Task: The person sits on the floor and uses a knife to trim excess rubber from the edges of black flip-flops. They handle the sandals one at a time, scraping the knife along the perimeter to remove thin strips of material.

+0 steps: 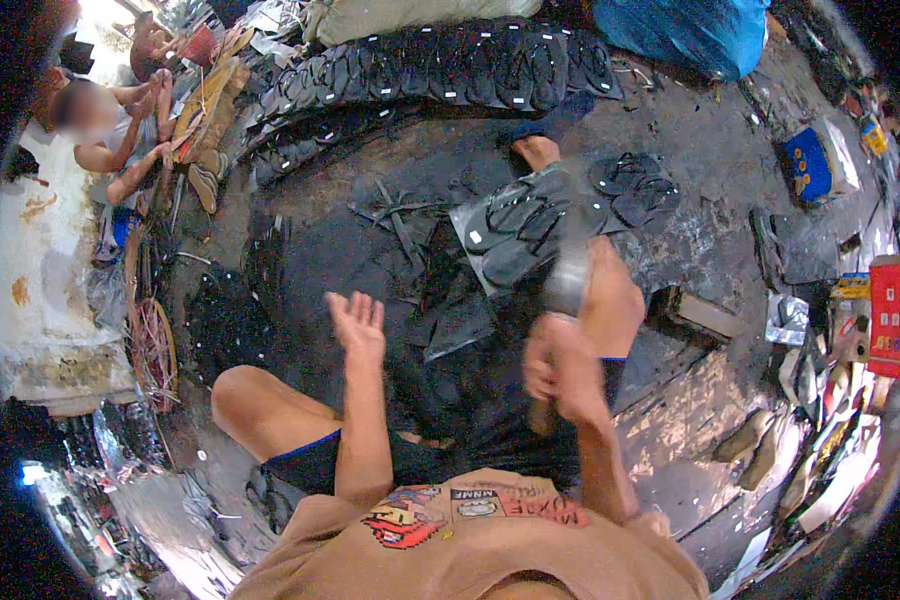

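Grey, blurred hammer point(568, 262) stood raised above black flip-flops point(518, 232) on the dark floor point(710, 170), its handle gripped in the closed right hand point(560, 365). Left hand point(358, 322) hovered open, fingers spread, holding nothing. Another person point(110, 120) sat far left.

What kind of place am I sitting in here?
Probably a small floor-level sandal-making workshop: a long row of black flip-flops lines the far side, more black sandal soles lie ahead, and your right hand grips a hammer.
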Motion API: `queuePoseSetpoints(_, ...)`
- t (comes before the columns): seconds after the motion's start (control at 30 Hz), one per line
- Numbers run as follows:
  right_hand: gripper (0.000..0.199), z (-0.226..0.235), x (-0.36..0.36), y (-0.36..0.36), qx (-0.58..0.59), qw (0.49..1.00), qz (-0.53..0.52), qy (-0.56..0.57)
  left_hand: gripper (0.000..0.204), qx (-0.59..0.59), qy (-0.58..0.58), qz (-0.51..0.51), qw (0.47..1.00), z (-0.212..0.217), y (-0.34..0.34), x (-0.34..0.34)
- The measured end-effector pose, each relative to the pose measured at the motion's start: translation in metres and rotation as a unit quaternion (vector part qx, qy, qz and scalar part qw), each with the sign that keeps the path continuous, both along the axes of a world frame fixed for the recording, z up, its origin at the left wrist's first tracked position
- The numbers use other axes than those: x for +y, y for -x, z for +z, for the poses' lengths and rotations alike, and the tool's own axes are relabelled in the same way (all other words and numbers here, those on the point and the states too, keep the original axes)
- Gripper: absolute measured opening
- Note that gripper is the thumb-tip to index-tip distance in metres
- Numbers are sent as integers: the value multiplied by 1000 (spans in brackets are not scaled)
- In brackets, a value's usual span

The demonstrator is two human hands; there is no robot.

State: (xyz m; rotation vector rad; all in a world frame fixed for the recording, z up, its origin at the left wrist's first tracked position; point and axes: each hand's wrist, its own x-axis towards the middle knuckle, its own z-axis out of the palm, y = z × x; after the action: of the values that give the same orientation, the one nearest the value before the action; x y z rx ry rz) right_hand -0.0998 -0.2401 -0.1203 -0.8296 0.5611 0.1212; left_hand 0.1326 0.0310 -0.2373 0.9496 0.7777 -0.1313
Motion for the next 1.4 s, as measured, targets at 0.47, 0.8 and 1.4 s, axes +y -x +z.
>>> queuePoseSetpoints(0.47,35,24,-53,120,157,853,-484,112,38,-78,86,-190,975,-3,48,-303)
queuePoseSetpoints(0.8,29,17,-8,27,88,927,-187,312,47,-11,98,-188,977,39,-8,-219)
queuePoseSetpoints(1.4,42,-30,37,-21,120,865,-26,487,35,-46,18,-248,967,117,65,-178)
